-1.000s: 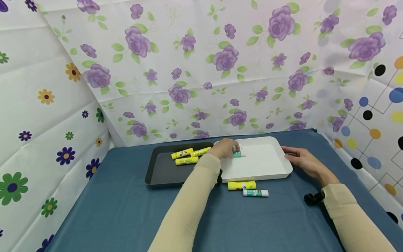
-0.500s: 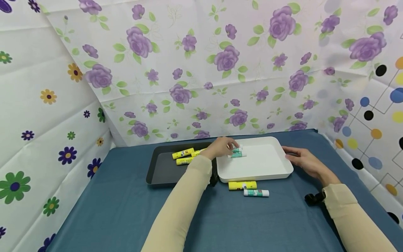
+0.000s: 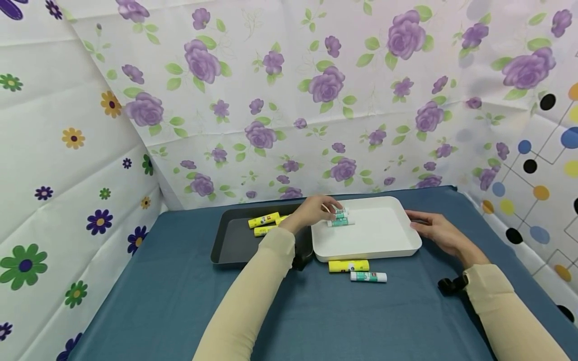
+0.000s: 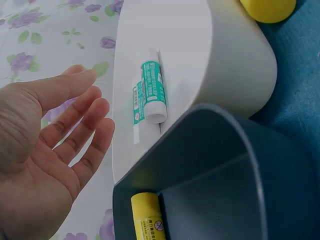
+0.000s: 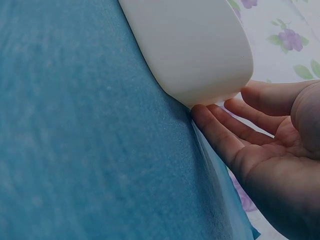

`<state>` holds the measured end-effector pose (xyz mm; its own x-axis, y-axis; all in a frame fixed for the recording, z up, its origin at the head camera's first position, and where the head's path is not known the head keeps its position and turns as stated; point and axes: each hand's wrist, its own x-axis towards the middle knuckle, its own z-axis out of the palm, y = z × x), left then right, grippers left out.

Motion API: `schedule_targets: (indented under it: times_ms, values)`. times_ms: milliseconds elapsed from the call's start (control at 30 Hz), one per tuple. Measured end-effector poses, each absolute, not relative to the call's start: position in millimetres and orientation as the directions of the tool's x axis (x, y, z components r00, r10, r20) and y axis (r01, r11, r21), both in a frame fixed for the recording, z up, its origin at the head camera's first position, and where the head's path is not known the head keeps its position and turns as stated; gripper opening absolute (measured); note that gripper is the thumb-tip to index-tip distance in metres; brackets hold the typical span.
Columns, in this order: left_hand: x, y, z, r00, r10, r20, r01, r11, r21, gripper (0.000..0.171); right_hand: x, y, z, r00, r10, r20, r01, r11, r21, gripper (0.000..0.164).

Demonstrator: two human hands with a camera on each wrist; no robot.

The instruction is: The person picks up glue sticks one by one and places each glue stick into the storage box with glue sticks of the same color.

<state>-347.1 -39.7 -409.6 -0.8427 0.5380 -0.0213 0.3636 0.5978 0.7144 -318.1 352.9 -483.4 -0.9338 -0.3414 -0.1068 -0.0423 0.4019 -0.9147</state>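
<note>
My left hand (image 3: 311, 211) hovers over the left edge of the white tray (image 3: 379, 238), its fingers loosely bent with nothing between them. Close to its fingertips, two white-and-green glue sticks (image 4: 153, 89) lie together in that tray, one partly over the other. At the tray's right end my right hand (image 3: 440, 233) touches the outer wall; in the right wrist view, its extended fingers (image 5: 215, 127) and thumb meet the corner. Yellow glue sticks (image 3: 263, 219) lie in the dark grey tray (image 3: 226, 253), partly hidden behind the left forearm.
In front of the white tray, a yellow glue stick (image 3: 348, 266) and a white-and-green glue stick (image 3: 368, 277) lie on the blue tablecloth (image 3: 149, 296). The two trays stand side by side. Behind the table hangs a flowered sheet (image 3: 289, 100).
My left hand has drawn slightly back to the left from the white-and-green glue sticks, which show more fully now. The right hand stays at the white tray's end.
</note>
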Motion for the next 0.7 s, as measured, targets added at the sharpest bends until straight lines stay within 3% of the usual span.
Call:
schedule_targets:
  times_ms: [700]
  values:
    - [-329, -45, -406, -0.815, 0.578, 0.051, 0.389, 0.479, 0.787, 0.029, -317, 351, -483, -0.932, -0.347, -0.103, -0.035, 0.371, -0.928, 0.070]
